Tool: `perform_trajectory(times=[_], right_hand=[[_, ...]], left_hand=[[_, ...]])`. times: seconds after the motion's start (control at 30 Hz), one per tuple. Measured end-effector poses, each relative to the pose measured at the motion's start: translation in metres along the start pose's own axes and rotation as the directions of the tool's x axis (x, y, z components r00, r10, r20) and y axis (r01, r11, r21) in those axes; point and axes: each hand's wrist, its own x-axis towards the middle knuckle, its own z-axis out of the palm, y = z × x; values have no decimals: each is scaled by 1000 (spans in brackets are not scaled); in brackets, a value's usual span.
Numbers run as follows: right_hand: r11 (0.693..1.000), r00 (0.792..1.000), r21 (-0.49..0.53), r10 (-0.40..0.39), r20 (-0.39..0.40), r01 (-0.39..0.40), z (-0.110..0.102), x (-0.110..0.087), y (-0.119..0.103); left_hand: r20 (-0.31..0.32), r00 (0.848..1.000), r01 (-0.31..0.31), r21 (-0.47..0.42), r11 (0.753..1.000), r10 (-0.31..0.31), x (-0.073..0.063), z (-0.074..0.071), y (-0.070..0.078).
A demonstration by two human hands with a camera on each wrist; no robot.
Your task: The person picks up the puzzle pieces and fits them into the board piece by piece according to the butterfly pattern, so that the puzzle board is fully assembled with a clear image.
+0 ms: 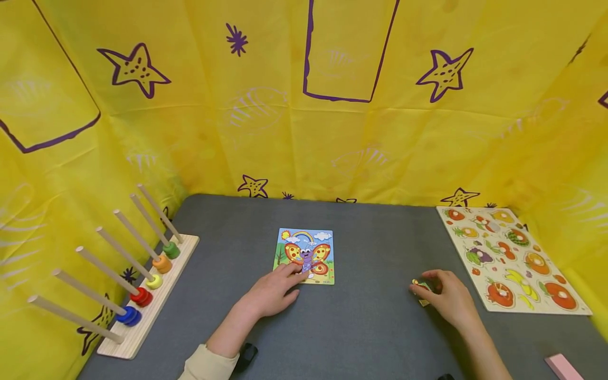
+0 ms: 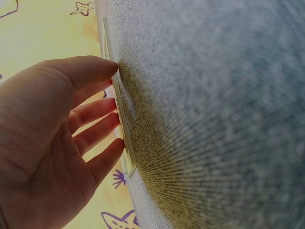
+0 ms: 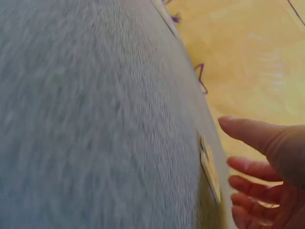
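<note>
A square butterfly picture puzzle (image 1: 304, 248) lies flat on the dark grey table, at the middle of the head view. My left hand (image 1: 277, 289) rests its fingertips on the puzzle's lower part, the fingers nearly straight; the left wrist view has the fingers (image 2: 97, 112) against the thin board (image 2: 125, 126). Over to the right, my right hand (image 1: 448, 295) is beside a few small puzzle pieces (image 1: 421, 290). In the right wrist view its thumb and fingers stand apart, with nothing visible between them, and the flat wooden pieces (image 3: 209, 171) lie on the table.
A wooden peg board (image 1: 159, 287) with coloured rings on upright pegs stands at the left. A fruit puzzle board (image 1: 480, 279) lies at the right, and a pink block (image 1: 564, 367) at the lower right. Yellow patterned cloth (image 1: 304, 148) hangs behind and along the sides.
</note>
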Motion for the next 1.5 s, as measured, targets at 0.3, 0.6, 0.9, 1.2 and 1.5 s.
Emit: perform_trajectory(times=[0.3,0.6,0.9,1.2,1.5], right_hand=[[998,998,-23,60,14,-60,2,-5,5],[989,1000,149,19,-24,-15,19,5,-17],[898,991,431,34,133,-89,59,26,-74],[731,967,659,8,255,-180,97,48,-114],[810,984,585,-68,166,-42,112,62,-127]], left_hand=[[0,1000,7,0,1000,-7,-1,-1,-1],[19,1000,15,-12,1000,-14,-1,0,-2],[26,1000,17,-6,1000,-17,-1,0,-2],[32,999,17,-1,1000,-17,0,0,-1],[-26,999,-39,11,999,40,-1,3,-2]])
